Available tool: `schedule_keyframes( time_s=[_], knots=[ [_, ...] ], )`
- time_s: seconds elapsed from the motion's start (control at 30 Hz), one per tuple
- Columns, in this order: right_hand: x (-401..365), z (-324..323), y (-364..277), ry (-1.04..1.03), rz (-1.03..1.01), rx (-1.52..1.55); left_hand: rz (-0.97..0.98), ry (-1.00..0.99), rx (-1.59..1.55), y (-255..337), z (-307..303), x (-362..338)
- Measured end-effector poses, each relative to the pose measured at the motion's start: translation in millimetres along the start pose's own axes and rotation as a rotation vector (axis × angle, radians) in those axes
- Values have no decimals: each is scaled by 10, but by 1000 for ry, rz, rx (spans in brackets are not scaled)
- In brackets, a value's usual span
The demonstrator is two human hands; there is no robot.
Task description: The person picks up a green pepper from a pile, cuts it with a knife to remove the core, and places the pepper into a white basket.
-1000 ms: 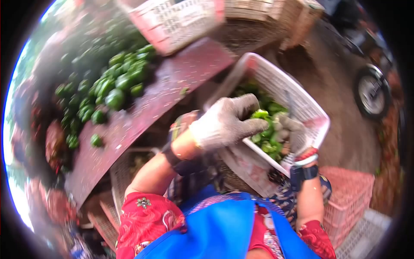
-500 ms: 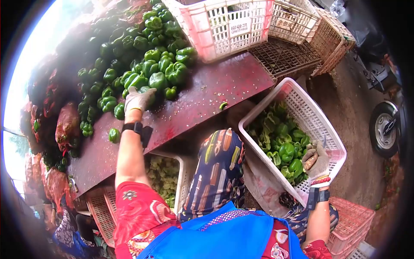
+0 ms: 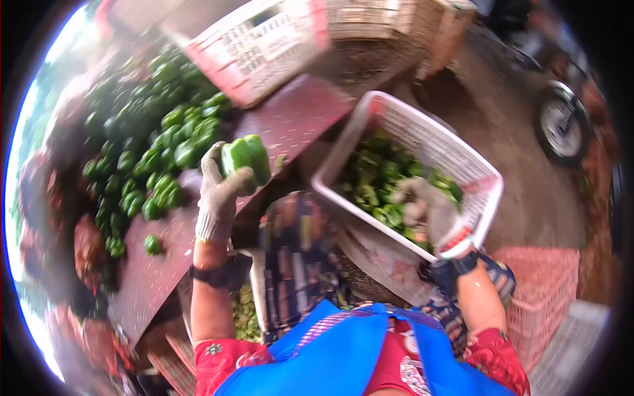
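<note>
The left hand, which half a second ago lay on the pepper pile, is now lifted off the surface gripping a green pepper. The right hand sits deeper inside the white basket.

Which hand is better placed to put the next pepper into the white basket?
Left, probably: the left hand grips a green pepper above the table, while the right hand rests inside the white basket.

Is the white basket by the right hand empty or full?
Partly full: green peppers lie inside the white basket, its far wall bare above them.
</note>
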State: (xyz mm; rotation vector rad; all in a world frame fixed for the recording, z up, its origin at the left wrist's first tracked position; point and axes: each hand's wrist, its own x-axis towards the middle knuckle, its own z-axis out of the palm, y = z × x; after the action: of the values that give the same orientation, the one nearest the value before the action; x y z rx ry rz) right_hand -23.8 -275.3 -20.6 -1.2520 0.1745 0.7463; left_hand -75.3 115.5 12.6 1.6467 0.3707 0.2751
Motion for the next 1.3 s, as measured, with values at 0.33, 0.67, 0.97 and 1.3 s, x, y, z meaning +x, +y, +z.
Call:
schedule_keyframes(
  time_s=[0.33, 0.67, 0.97, 1.3],
  knots=[
    [231, -443, 229, -81, -379, 263, 322, -711, 437, -34, 2197, -327],
    [212, -411, 19, 89, -287, -224, -460, -953, -679, -675, 2186, -84],
    [171, -367, 257, 478, -577, -1035, -401, -681, -519, -826, 2193, 97],
    [266, -307, 371, 572, -363, -1472, -653, -598, -444, -518, 2469, -13]
  ],
)
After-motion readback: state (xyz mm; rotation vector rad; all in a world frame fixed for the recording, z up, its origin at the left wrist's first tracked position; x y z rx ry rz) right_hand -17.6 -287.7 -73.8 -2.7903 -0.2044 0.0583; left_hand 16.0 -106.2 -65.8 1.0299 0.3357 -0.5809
